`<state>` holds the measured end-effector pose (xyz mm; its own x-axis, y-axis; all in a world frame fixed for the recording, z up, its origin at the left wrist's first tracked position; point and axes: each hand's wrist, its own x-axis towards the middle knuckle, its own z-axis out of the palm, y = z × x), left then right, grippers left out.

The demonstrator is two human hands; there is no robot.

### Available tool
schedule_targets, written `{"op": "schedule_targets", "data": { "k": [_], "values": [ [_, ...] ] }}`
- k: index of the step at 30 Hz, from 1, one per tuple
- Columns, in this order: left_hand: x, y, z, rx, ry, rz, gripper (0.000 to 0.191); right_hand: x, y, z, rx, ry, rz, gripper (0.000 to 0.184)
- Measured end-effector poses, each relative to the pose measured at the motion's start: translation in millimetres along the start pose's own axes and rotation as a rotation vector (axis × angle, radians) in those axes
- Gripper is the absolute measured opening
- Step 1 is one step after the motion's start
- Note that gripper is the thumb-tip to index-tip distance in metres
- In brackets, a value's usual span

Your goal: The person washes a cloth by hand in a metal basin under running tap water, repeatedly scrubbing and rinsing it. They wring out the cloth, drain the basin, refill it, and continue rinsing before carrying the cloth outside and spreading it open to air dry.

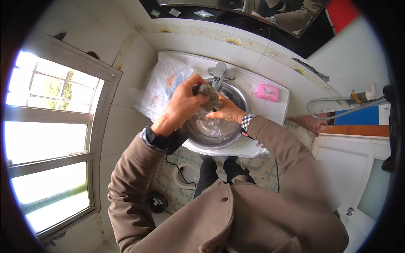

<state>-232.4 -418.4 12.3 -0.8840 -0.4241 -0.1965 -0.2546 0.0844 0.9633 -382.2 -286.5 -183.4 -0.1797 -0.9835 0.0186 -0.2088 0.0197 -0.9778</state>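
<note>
Between both hands is a grey-green, rough-textured wad (208,95), whose exact kind I cannot tell. My left hand (186,99) grips it from the upper left, with a dark part showing between thumb and fingers. Its lower right side is held by my right hand (229,110). Both hands are above a round metal basin (242,95) with shiny, rippled water (212,126) in it. Just behind the wad stands a chrome faucet (220,74); whether water runs from it is hidden.
Left of the basin, a clear plastic bag (155,85) lies on the white washstand top (278,110). A pink soap box (268,92) sits to the right. Behind are a tiled wall and a black-framed mirror (253,19). A squat toilet (177,177) lies below; a window (50,126) is at left.
</note>
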Motion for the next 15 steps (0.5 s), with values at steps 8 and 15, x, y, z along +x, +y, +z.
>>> {"op": "schedule_targets", "data": {
  "k": [8, 15],
  "values": [
    [-38, 100, -29, -0.320, 0.128, 0.142, 0.026, -3, 22, 6, -0.037, -0.216, 0.269, 0.060],
    [-23, 2, -56, -0.434, 0.370, 0.091, 0.020, 4, 78, 2, -0.350, -0.173, 0.345, 0.052]
  ]
}}
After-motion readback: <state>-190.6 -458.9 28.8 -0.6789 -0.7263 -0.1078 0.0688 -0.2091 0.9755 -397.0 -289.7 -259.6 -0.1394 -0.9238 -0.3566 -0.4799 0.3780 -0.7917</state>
